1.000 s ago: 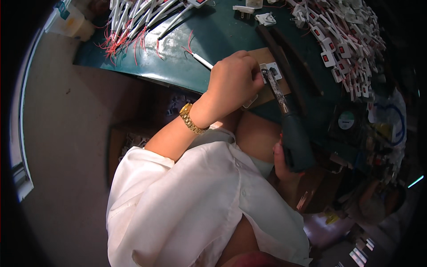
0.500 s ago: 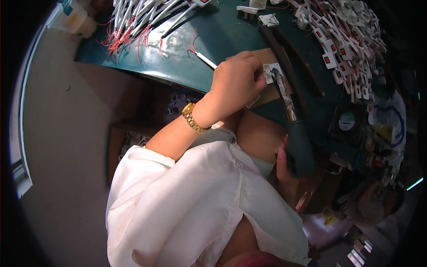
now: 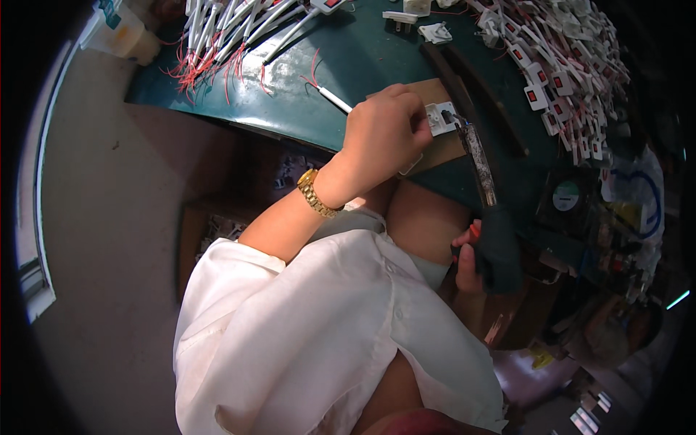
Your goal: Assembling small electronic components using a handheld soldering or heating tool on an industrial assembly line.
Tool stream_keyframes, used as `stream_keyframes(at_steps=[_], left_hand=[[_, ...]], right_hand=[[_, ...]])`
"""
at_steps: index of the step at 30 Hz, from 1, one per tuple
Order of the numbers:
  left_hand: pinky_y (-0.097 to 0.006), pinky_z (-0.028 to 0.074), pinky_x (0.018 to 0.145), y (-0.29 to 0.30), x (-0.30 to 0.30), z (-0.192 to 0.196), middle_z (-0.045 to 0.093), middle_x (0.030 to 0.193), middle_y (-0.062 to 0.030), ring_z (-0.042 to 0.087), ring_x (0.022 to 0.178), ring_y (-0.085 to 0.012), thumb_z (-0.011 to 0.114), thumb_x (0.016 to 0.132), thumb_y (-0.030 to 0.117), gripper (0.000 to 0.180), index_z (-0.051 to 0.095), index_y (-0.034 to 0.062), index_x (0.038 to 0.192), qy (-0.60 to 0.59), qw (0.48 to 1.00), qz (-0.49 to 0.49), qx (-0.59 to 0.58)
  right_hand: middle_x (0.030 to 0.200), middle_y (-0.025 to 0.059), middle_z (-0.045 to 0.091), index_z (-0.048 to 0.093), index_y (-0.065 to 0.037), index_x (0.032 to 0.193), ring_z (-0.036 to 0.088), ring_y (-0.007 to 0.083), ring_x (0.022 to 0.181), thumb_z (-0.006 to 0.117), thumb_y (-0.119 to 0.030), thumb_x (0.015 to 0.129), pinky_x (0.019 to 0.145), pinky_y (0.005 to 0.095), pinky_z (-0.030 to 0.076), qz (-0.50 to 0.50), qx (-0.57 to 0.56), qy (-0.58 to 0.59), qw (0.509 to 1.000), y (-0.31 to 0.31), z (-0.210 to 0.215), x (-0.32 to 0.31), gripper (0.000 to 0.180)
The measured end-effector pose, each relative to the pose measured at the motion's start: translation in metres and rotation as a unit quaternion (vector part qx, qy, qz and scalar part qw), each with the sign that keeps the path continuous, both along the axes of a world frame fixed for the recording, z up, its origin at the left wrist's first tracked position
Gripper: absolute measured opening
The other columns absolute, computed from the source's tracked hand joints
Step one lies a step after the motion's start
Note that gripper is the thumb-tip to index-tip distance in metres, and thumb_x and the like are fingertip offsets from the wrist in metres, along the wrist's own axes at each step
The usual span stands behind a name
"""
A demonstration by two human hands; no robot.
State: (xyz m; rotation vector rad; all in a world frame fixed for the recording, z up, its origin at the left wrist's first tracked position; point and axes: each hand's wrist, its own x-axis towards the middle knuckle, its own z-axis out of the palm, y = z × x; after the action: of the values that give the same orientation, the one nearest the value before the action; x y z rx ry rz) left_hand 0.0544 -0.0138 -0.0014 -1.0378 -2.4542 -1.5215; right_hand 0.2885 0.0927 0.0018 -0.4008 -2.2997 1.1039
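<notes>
My left hand (image 3: 388, 134), with a gold watch at the wrist, is closed in a pinch over a brown board. A white cable (image 3: 335, 99) with bare red wires at its far end runs in under this hand. Beside my fingertips lies a small open white plastic housing (image 3: 441, 118); the hand hides how it meets the cable. My right hand (image 3: 470, 261) is closed round the dark handle of a soldering iron (image 3: 480, 163), with something red at the fingers. The metal tip of the iron sits at the housing's right edge; I cannot tell if it touches.
Several white cables with red wire ends (image 3: 217, 43) lie at the far left of the green table (image 3: 290, 119). A heap of white corded pieces with red switches (image 3: 551, 80) fills the far right. Dark strips (image 3: 487, 101) lie by the board (image 3: 442, 148). A plastic tub (image 3: 123, 36) stands far left.
The soldering iron has shifted right with my right hand, its tip moving from over the white housing to its edge. My left hand has hardly moved.
</notes>
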Motion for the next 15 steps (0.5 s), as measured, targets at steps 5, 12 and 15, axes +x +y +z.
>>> stream_keyframes(at_steps=[5, 12, 15], left_hand=[[-0.034, 0.051, 0.063, 0.000, 0.000, 0.000, 0.062, 0.078, -0.0073, 0.064, 0.068, -0.0254, 0.071, 0.073, 0.008, 0.008, 0.065, 0.0044, 0.076, 0.008, 1.000, 0.002, 0.005], [-0.035, 0.051, 0.063, -0.001, -0.001, 0.000, 0.062, 0.080, -0.0074, 0.063, 0.068, -0.0259, 0.071, 0.074, 0.007, 0.008, 0.065, 0.0045, 0.078, 0.008, 1.000, -0.004, -0.004], [-0.035, 0.052, 0.065, -0.004, -0.003, -0.003, 0.063, 0.083, -0.0072, 0.064, 0.069, -0.0254, 0.070, 0.075, 0.007, 0.009, 0.064, 0.0043, 0.081, 0.018, 1.000, -0.017, 0.001]], right_hand=[[0.074, 0.0084, 0.064, 0.066, 0.002, 0.087, 0.063, 0.0199, 0.067, 0.064, -0.012, 0.086, 0.068, 0.0303, 0.052, 0.044, 0.025, 0.060, 0.997, 0.001, 0.011, -0.013, 0.014], [0.085, 0.0124, 0.056, 0.047, 0.006, 0.123, 0.056, 0.0198, 0.072, 0.060, -0.026, 0.092, 0.066, 0.0322, 0.051, 0.057, -0.127, 0.138, 0.981, 0.028, -0.022, -0.001, 0.047], [0.083, 0.0118, 0.054, 0.048, 0.004, 0.124, 0.054, 0.0187, 0.072, 0.058, -0.026, 0.093, 0.065, 0.0320, 0.050, 0.068, -0.220, 0.183, 0.956, 0.043, -0.013, -0.010, 0.044]])
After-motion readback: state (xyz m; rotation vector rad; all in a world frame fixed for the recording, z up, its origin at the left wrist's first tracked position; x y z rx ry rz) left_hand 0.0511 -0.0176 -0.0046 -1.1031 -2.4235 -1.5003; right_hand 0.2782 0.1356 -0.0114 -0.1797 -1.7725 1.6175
